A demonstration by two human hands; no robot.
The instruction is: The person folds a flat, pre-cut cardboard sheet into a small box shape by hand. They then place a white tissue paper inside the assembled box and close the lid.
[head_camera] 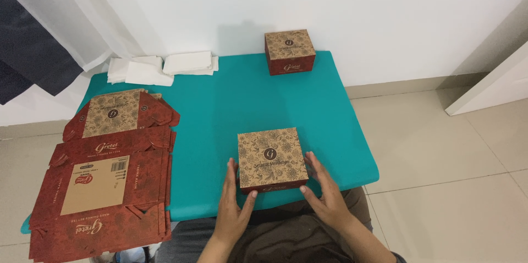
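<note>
Head view, looking down at a teal table [231, 103] set against a white wall.

Folded box [272, 159]: square, closed, brown patterned lid with a round dark emblem, dark red sides. It sits on the table near the front edge, just in front of the person.

Left hand [234, 205]: open, fingers extended upward along the box's left side, thumb angled toward the front left corner. Fingers appear to touch the box wall; contact on the near side is hard to confirm because the box edge hides the fingertips.

Right hand [324, 191]: open, fingers spread, lying along the box's right side and front right corner, thumb pointing in under the front edge. Neither hand is closed around the box; both bracket it from the sides, box flat on the table.

Second folded box [289, 52]: same pattern and colours, closed, at the far edge of the table by the wall, well apart from the hands.

Stack of flat unfolded box blanks [104, 175]: dark red with brown panels, on the left part of the table, overhanging its left and front edges.

White folded paper sheets [162, 67]: two piles, far left corner of the table, near the wall.

Light tiled floor [440, 158] to the right.
</note>
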